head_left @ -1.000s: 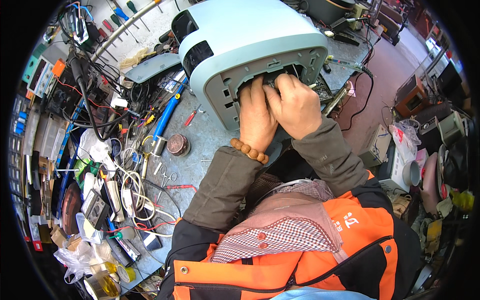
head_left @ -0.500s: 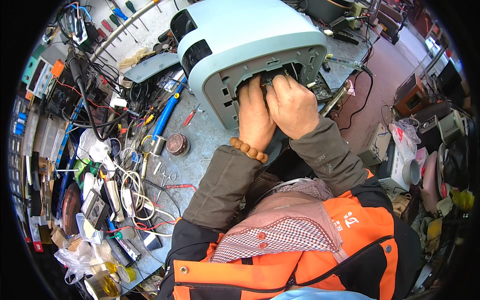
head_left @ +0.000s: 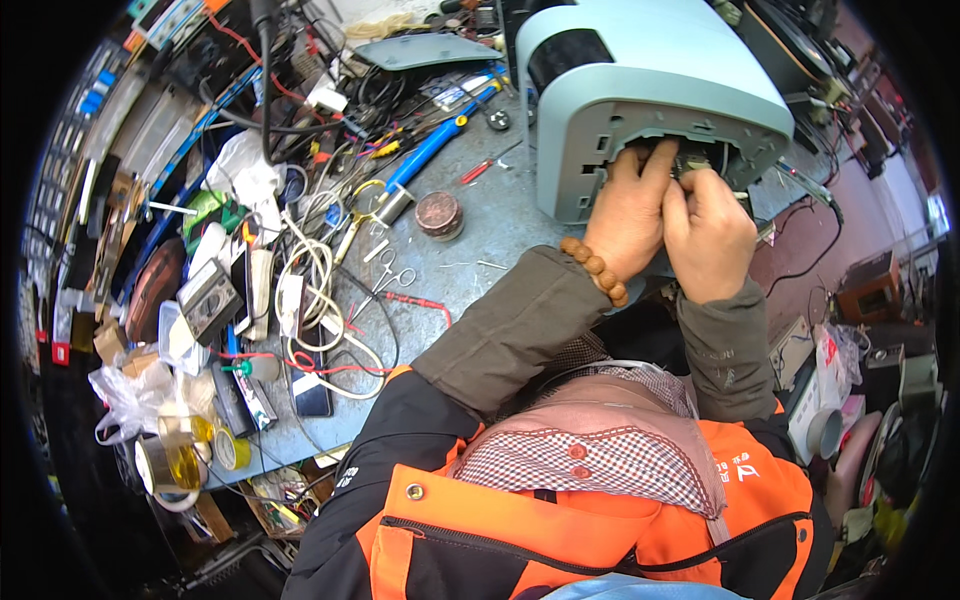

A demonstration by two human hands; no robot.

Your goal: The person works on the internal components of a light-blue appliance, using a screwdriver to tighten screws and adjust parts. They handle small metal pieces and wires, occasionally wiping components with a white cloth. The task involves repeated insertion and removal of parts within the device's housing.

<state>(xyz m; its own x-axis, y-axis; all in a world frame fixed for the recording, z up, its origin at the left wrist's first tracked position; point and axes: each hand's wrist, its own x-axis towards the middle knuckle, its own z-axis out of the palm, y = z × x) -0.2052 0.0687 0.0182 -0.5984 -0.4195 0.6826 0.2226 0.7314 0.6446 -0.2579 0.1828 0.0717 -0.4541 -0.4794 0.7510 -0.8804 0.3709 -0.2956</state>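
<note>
A pale blue-green appliance housing (head_left: 570,125) with rounded corners sits on the bench, its open underside facing me. Both hands reach into the dark opening. My left hand (head_left: 628,220), with a brown bead bracelet on the wrist, has two fingers pushed in under the rim; their tips are hidden. Beside it, my right hand (head_left: 708,235) is closed, thumb and bent fingers pinched together at the edge of the opening. Behind the fingers a small circuit-like part (head_left: 692,160) shows partly. What either hand grips is too hidden to make out.
Left of the housing lie a red-handled tool (head_left: 478,172), a blue desoldering pump (head_left: 425,160), a round tin (head_left: 439,216), scissors-like forceps (head_left: 392,272) and a red test probe (head_left: 420,300). Tangled white cable (head_left: 315,300) and a multimeter (head_left: 210,300) lie farther left. A flat grey-green panel (head_left: 430,52) is behind.
The view has shifted left, so the housing and my hands appear farther right. Both hands remain at the opening; the left fingers and right pinch have changed only slightly.
</note>
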